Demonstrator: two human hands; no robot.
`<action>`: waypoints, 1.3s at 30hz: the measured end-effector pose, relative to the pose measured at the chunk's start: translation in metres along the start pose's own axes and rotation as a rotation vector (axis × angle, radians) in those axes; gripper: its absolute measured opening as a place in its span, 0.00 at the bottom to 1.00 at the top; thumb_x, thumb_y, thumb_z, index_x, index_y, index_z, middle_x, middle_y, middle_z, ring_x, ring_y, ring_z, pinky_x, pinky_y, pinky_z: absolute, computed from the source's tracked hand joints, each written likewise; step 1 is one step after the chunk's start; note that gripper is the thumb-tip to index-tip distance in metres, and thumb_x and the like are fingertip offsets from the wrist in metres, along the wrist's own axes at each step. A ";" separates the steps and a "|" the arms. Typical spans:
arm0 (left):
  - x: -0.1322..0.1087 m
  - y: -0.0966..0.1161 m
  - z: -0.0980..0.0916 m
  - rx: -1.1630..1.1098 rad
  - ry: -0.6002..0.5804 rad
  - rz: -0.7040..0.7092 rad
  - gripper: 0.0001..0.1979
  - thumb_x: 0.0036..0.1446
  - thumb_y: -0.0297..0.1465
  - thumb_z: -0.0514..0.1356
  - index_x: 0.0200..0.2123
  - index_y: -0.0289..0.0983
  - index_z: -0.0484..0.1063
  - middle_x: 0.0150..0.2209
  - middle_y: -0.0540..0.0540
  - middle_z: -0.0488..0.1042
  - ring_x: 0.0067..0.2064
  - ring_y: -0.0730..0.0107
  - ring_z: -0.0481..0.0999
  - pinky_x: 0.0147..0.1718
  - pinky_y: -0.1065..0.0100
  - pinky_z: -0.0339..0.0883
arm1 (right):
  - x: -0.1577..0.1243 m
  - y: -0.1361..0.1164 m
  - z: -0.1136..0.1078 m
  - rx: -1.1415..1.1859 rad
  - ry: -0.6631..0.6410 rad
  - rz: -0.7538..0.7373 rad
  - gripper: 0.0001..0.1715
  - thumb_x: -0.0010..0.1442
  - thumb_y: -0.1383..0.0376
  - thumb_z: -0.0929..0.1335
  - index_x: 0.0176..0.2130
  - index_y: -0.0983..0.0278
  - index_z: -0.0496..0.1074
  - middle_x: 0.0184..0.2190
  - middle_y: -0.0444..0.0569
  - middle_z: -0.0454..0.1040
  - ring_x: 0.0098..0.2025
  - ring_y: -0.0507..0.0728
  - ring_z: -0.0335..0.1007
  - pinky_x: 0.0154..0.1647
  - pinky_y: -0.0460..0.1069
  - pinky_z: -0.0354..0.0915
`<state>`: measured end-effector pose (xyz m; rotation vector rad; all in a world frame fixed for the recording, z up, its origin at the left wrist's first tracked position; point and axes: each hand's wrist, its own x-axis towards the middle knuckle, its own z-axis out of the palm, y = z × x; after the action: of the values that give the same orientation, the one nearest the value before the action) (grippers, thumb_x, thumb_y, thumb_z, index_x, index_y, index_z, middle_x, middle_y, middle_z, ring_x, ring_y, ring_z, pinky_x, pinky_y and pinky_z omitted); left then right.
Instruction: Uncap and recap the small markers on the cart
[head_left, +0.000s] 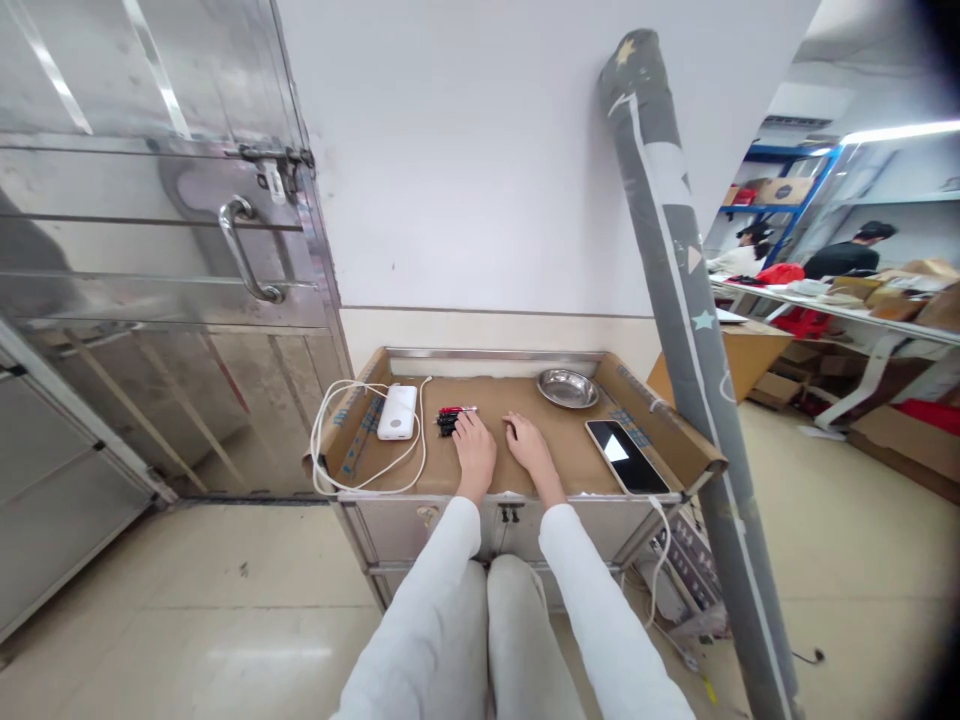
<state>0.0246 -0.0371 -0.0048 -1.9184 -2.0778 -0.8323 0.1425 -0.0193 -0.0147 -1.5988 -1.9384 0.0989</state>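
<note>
I see my left hand (475,446) lying palm down on the cardboard lining (525,400) at the centre of the frame. Its fingers are flat and close together, and the tips reach a small heap of black and red pieces (452,418) just above it; they are too small for me to tell apart. My right hand (528,445) rests flat beside it, fingers loosely together, holding nothing.

The lining's raised, creased side flaps bound the tray left and right, and bare brown board lies open between the hands and the shallow round steel dish (568,388) at upper right. A glossy dark phone (627,456) sits near the right flap. A smooth white power bank (397,411) lies left, its white cable (330,440) looping over the left edge. A grey rolled mat (675,290) leans close on the right.
</note>
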 end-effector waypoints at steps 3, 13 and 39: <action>0.003 0.000 -0.001 -0.132 -0.016 0.118 0.14 0.58 0.23 0.49 0.47 0.27 0.63 0.46 0.31 0.68 0.48 0.56 0.69 0.46 0.59 0.64 | 0.000 0.000 -0.001 0.001 -0.001 0.004 0.21 0.60 0.73 0.57 0.49 0.68 0.70 0.52 0.56 0.71 0.55 0.55 0.65 0.59 0.50 0.57; 0.012 -0.001 0.006 -0.504 -0.369 0.316 0.08 0.61 0.23 0.47 0.40 0.36 0.63 0.42 0.41 0.72 0.45 0.67 0.74 0.46 0.66 0.65 | 0.001 0.001 -0.003 -0.006 -0.046 0.023 0.21 0.61 0.73 0.57 0.49 0.66 0.71 0.53 0.55 0.71 0.56 0.55 0.65 0.57 0.49 0.58; 0.012 -0.002 -0.001 -0.451 -0.372 0.336 0.09 0.60 0.23 0.48 0.38 0.35 0.67 0.40 0.43 0.73 0.43 0.68 0.73 0.45 0.66 0.65 | 0.000 0.001 -0.004 -0.006 -0.037 0.018 0.21 0.60 0.75 0.57 0.47 0.66 0.71 0.51 0.55 0.72 0.53 0.55 0.67 0.56 0.48 0.59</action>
<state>0.0211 -0.0276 0.0012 -2.7516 -1.7576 -0.9847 0.1455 -0.0200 -0.0120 -1.6297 -1.9540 0.1309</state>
